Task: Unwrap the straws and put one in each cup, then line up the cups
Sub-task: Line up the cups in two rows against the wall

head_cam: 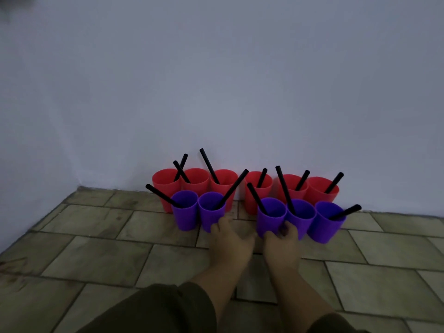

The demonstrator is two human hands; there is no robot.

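Note:
Several red cups (pixel 223 181) stand in a back row against the wall, each with a black straw (pixel 209 166) in it. In front stands a row of purple cups with straws: two on the left, three on the right, with a gap between the groups. My left hand (pixel 229 239) touches the second purple cup (pixel 211 211) at its lower right side with fingers and thumb. My right hand (pixel 282 241) grips the third purple cup (pixel 270 218) near its base, fingers curled round it.
The cups stand on a tiled stone floor (pixel 120 255) at the foot of a plain white wall (pixel 216 80). Dark sleeves (pixel 153 311) cover my forearms at the bottom edge. The light is dim.

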